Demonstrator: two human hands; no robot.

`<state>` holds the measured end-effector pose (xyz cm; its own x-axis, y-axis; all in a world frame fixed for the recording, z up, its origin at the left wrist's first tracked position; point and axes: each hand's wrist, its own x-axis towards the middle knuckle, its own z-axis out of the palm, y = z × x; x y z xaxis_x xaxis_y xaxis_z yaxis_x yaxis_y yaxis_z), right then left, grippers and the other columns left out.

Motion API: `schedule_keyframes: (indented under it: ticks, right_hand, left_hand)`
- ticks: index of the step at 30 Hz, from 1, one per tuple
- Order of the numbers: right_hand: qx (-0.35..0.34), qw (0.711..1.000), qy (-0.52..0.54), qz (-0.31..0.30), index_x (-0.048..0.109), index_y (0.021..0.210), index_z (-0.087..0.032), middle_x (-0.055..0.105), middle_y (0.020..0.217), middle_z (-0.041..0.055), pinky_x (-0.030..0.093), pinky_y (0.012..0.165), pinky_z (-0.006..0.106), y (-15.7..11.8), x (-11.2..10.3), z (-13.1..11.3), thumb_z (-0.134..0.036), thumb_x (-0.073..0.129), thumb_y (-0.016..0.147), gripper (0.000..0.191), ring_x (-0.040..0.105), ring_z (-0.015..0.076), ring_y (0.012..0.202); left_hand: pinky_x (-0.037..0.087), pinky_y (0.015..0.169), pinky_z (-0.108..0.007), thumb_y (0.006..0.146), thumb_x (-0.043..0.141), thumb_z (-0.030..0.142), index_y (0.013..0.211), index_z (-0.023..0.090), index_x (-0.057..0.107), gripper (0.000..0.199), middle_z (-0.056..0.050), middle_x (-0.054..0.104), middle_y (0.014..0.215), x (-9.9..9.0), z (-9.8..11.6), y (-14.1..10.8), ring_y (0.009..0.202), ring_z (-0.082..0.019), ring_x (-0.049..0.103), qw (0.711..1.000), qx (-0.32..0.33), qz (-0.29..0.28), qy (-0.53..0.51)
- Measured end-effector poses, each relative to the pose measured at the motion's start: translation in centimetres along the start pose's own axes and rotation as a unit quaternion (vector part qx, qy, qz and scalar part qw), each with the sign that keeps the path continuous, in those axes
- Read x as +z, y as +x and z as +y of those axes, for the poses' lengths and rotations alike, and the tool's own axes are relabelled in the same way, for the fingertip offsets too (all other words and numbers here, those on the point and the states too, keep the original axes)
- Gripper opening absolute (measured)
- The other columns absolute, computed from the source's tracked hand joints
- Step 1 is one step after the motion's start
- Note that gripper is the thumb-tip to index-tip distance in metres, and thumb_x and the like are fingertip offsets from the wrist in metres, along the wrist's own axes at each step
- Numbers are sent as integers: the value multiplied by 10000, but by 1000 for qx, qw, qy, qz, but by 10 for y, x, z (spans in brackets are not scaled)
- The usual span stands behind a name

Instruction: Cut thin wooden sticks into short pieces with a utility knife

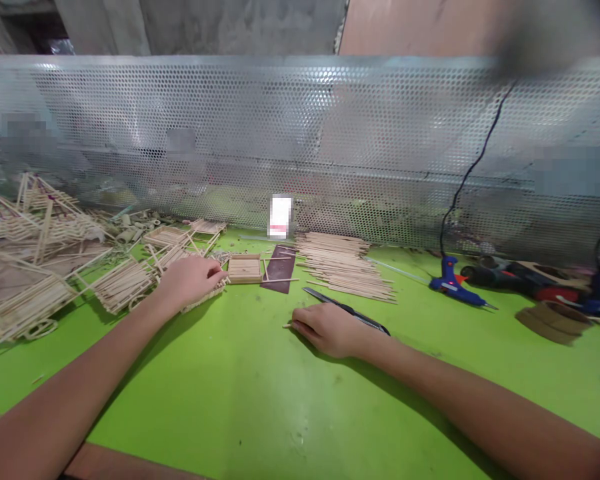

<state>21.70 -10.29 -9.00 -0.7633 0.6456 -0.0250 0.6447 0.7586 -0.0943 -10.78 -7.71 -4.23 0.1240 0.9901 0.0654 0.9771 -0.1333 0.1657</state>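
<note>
My left hand (pixel 193 279) is closed, its fingers curled down onto a small stick-built cart (pixel 205 298), which the hand largely covers. Close by on its left are more carts made of thin wooden sticks, one with a slatted bed (pixel 123 285). My right hand (pixel 327 329) is a loose fist near the middle of the green table; a short wooden stick (pixel 287 325) pokes out from its fingers. Just behind that hand lies a utility knife (pixel 347 309), partly hidden by the wrist. Another cart with a box-like tray (pixel 245 268) stands between the hands, further back.
A pile of loose sticks (pixel 345 263) lies beside a dark sandpaper-like sheet (pixel 280 270). To the right are a blue glue gun (pixel 455 283) with a hanging cord and a roll of brown tape (pixel 554 321). Stick models (pixel 40 213) crowd the left. A perforated metal screen (pixel 300 133) borders the back.
</note>
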Motion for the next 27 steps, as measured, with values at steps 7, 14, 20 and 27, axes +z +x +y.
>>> schedule_keyframes:
  ticks: [7, 14, 20, 27]
  right_hand:
    - [-1, 1000, -2, -3, 574, 931, -195, 689, 810, 52, 281, 617, 312, 1, 1, 1, -385, 391, 1127, 329, 548, 162, 640]
    - [-2, 1000, -13, -5, 593, 951, -192, 714, 841, 59, 298, 635, 317, 2, 0, -2, -387, 387, 1132, 337, 584, 167, 667]
    - [-11, 1000, -22, 4, 599, 956, -191, 711, 831, 54, 289, 625, 315, 2, 0, -3, -376, 385, 1131, 332, 571, 163, 656]
    - [-7, 1000, -21, -1, 617, 989, -186, 723, 866, 68, 302, 631, 317, 2, -1, -5, -378, 386, 1133, 334, 594, 171, 676]
  left_hand:
    - [479, 597, -298, 1030, 399, 429, 876, 205, 710, 413, -77, 759, 825, 12, 0, 1, 692, -223, 686, 999, 31, 12, 10]
    - [541, 745, -330, 952, 548, 294, 1045, 225, 768, 249, -89, 778, 1081, 3, 20, 36, 876, -247, 723, 995, 88, 9, 44]
    - [564, 742, -317, 862, 648, 189, 1076, 260, 806, 276, -84, 800, 1106, 16, 36, 86, 867, -243, 743, 992, 101, -55, 54]
    - [558, 766, -327, 854, 640, 248, 1048, 226, 792, 247, -120, 793, 1056, 35, 37, 103, 865, -250, 730, 986, 127, -84, 71]
